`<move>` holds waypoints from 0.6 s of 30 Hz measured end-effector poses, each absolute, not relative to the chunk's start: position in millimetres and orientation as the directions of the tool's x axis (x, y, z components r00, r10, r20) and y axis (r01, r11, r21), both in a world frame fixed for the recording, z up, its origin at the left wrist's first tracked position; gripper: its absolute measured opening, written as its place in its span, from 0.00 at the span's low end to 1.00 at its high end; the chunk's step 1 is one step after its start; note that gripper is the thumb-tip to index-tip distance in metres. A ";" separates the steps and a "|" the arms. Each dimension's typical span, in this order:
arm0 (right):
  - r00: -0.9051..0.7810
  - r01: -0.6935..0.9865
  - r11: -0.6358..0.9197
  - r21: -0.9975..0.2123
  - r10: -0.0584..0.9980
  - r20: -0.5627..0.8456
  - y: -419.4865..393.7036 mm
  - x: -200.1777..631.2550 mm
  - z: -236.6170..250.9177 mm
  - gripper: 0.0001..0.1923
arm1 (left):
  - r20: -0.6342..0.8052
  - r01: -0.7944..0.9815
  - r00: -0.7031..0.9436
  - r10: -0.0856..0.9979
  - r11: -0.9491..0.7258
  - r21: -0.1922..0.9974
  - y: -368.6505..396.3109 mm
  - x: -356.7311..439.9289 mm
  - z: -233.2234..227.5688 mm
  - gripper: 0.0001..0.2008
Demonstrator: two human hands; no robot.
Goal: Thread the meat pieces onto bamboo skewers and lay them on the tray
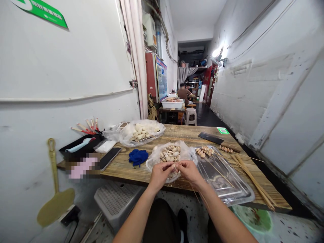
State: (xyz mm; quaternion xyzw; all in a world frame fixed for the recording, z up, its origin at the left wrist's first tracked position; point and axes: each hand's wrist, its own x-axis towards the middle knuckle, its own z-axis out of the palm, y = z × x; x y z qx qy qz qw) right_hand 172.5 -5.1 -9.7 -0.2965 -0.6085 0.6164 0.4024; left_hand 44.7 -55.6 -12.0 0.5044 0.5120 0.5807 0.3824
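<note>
My left hand (160, 173) pinches a small pale food piece (173, 166) over an open plastic bag of similar pieces (169, 154) at the near edge of the wooden table (194, 135). My right hand (188, 170) sits close beside it, fingers closed around a thin bamboo skewer (195, 193) that runs down past my wrist. The two hands almost touch. A clear plastic tray (222, 179) lies just right of my right hand, with loaded skewers (205, 151) at its far end.
A pile of bare bamboo skewers (253, 180) lies along the table's right side. A blue cloth (138, 157), a phone (109, 158) and a second bag of white pieces (141, 131) sit left. A cleaver (210, 137) lies at the back. People sit further down the corridor.
</note>
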 end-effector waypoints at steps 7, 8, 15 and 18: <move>-0.427 -0.169 0.037 -0.985 0.898 0.106 -19.4 183.3 -29.8 0.18 | -0.080 -0.337 -0.396 0.915 -0.063 0.939 -43.9 34.9 -23.5 0.10; -0.460 -0.142 0.026 -0.990 0.883 0.089 -25.5 185.6 -36.2 0.20 | -0.125 -0.410 -0.391 0.912 -0.051 0.911 -42.3 32.1 -25.7 0.08; -0.531 0.023 0.069 -0.997 0.846 0.046 -58.2 189.7 -70.1 0.21 | -0.298 -0.654 -0.229 0.927 0.080 0.752 -34.5 30.5 -37.0 0.03; -0.473 0.042 0.164 -0.986 0.872 0.126 -58.6 188.5 -72.6 0.19 | -0.316 -0.670 -0.229 0.921 0.087 0.738 -32.8 36.4 -35.7 0.05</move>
